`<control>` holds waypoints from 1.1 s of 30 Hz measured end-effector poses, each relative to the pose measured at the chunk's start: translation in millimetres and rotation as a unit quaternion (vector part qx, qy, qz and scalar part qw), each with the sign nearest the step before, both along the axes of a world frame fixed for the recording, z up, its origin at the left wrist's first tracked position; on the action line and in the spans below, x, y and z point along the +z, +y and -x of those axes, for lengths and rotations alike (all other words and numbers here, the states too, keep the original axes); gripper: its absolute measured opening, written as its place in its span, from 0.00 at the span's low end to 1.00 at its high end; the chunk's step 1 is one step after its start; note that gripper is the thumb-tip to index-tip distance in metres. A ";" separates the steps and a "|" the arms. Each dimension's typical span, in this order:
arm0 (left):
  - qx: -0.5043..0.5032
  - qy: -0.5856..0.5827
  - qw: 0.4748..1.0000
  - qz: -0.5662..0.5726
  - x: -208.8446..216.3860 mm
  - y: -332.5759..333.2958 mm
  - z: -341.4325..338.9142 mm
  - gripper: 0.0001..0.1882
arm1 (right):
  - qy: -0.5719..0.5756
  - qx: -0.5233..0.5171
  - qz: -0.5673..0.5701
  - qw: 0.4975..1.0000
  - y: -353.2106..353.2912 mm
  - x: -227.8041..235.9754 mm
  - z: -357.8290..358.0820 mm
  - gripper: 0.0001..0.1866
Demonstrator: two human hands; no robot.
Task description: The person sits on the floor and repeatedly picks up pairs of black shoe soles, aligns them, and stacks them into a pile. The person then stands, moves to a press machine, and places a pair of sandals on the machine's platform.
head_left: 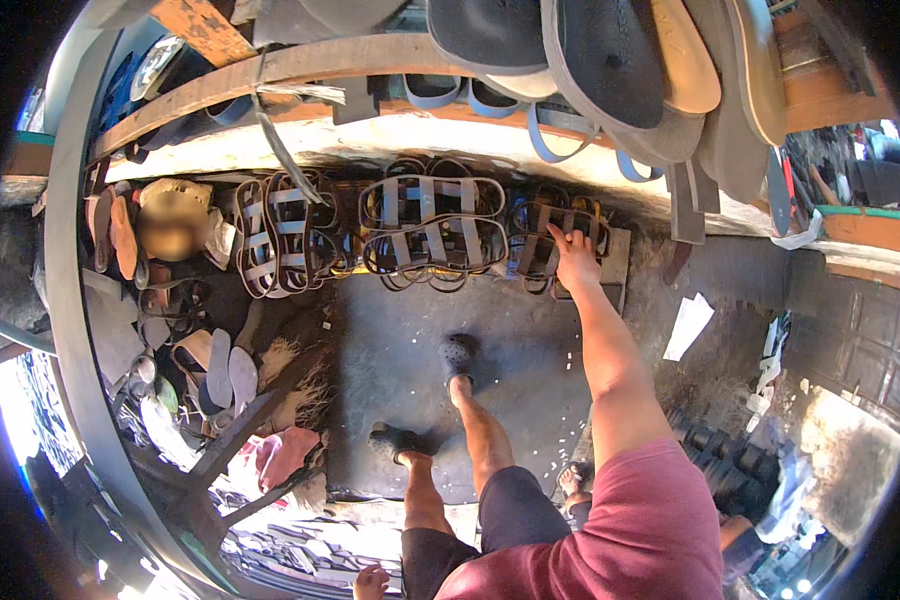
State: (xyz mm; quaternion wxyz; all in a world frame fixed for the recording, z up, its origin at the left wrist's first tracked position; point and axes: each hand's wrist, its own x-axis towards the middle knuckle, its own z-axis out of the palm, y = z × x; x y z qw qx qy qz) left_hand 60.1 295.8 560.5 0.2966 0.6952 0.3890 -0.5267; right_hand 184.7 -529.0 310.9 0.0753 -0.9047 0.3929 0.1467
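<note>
My right arm is stretched far forward. At its end, my right hand [575, 262] is open, its fingers spread over the rightmost stack of sole-shaped cutting dies [542, 240], brown-edged outlines with crossbars. The fingertips appear to touch the die's upper part, though the exact contact is hard to see. To the left stand a middle stack of dies [432, 238] and a left stack of dies [278, 232], both with grey crossbars. My left hand [372, 582] hangs low at the bottom edge, away from the dies. Its fingers are loosely bent and slightly apart, with nothing visible in them.
Sandals and soles [610, 70] sit on a wooden shelf [270, 66] above the dies. Loose soles [220, 370] and a pink cloth [273, 458] lie at the left. White paper [689, 327] lies on the right; a grey post [75, 300] rises at the left.
</note>
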 end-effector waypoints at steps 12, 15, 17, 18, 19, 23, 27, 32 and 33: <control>-0.025 -0.037 0.999 0.004 -30.7 55.3 -49.4 0.23 | 0.091 0.005 0.004 0.996 41.2 44.8 37.2 0.22; -0.028 -0.067 0.997 0.040 -39.7 57.6 -65.9 0.22 | 0.084 -0.072 -0.028 0.994 82.1 97.8 77.7 0.15; -0.018 -0.092 0.993 0.067 -41.1 64.2 -75.0 0.22 | 0.084 -0.134 -0.079 0.984 124.6 146.3 103.5 0.15; -0.010 -0.103 0.991 0.088 -41.9 64.4 -78.6 0.22 | 0.076 -0.171 -0.089 0.978 144.0 173.2 125.1 0.15; 0.002 -0.119 0.987 0.104 -38.5 65.9 -87.1 0.21 | 0.046 -0.181 -0.112 0.976 170.3 202.4 138.0 0.16; 0.121 -0.189 0.962 0.157 -18.2 100.8 -90.6 0.21 | -0.003 -0.187 -0.148 0.971 274.6 251.1 213.9 0.22; 0.347 -0.300 0.869 0.188 2.4 193.5 -88.3 0.20 | -0.048 -0.133 -0.168 0.976 386.9 271.2 218.4 0.27; 0.626 -0.437 0.582 0.280 2.5 303.6 -84.7 0.19 | -0.147 -0.169 -0.265 0.938 432.8 253.9 281.5 0.26; 0.651 -0.488 0.500 0.297 21.2 344.8 -74.0 0.19 | -0.115 -0.104 -0.241 0.958 466.7 298.9 235.5 0.27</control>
